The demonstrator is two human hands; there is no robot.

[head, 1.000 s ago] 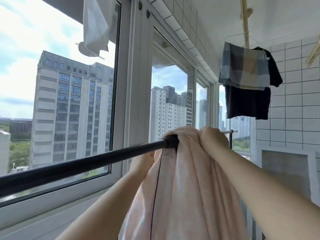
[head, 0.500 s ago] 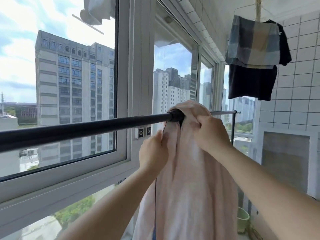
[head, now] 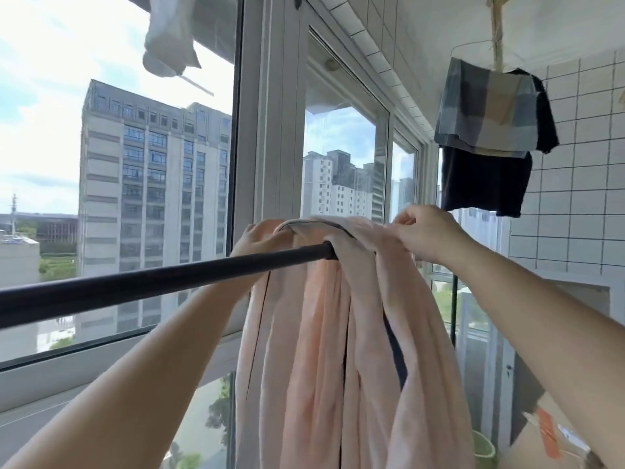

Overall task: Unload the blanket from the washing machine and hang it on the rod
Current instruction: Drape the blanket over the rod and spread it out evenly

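A pale pink blanket with dark trim hangs bunched over a black rod that runs from lower left toward the centre. Behind the rod, my left hand reaches under it and grips the blanket's far fold, mostly wrapped in cloth. My right hand sits on top of the blanket to the right and pinches its upper edge between thumb and fingers. The rod's right part is hidden under the fabric.
Tall windows run along the left, close behind the rod. A plaid cloth and a dark shirt hang from a hanger at upper right by the tiled wall. White laundry hangs outside, top left. A green bucket stands below.
My left hand has gone from the near side of the blanket to behind the rod, lifting a fold. My right hand moved right and opened the blanket's top edge wider.
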